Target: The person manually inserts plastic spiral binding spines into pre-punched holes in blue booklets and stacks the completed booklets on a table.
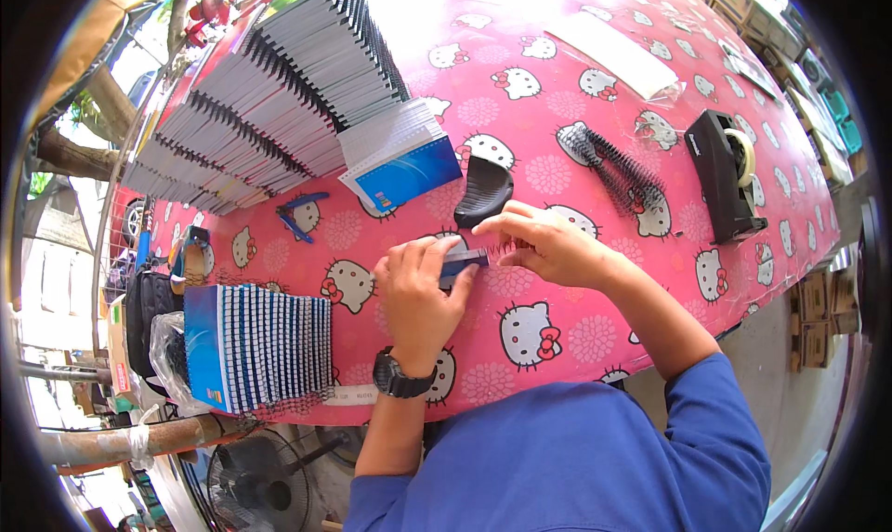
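Observation:
Near the middle of the table, my left hand (418, 276) is closed around a small dark blue block-like piece (462, 264), pressing it toward the tabletop. The fingers hide much of that piece. To its right, my right hand (548, 244) has its fingers bent in a pinch. A thin coil-like piece (502, 249) runs between the pinching fingers and the blue piece. Just beyond both hands lies a black curved, ribbed piece (485, 190), which neither hand grips.
Tall stacks of bound books (269, 95) fill the far left, with a blue-covered book (409, 174) in front. More blue books (269, 346) stand at the near left. Blue-handled pliers (302, 216), black binding wires (618, 170) and a black tape dispenser (720, 179) lie on the pink tablecloth (595, 337).

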### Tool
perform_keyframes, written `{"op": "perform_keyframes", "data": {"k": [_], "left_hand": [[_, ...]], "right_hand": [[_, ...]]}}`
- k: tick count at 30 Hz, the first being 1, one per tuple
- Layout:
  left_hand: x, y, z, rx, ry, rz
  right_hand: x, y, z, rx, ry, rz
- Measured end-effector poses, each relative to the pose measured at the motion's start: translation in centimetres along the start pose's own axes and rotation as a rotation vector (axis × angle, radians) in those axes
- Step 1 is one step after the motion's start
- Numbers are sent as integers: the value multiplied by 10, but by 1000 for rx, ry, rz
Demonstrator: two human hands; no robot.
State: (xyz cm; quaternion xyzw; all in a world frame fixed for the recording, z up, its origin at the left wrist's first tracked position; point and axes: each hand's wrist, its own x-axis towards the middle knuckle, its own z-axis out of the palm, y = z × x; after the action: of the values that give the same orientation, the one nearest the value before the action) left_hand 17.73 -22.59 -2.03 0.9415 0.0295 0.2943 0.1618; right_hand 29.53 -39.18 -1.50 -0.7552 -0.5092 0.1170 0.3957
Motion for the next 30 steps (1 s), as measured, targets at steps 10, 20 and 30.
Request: {"op": "perform_keyframes", "data": {"k": [10,20,30], "left_hand": [[-13,-3,8,-127,-104,24],[-10,-8,1,-211,-28,52],[-33,-38,8,-164,43,91]], "right_hand": [[24,25,-7,55,32,164],[52,61,8,-472,-60,58],[3,37,5,518,-207,207]]}}
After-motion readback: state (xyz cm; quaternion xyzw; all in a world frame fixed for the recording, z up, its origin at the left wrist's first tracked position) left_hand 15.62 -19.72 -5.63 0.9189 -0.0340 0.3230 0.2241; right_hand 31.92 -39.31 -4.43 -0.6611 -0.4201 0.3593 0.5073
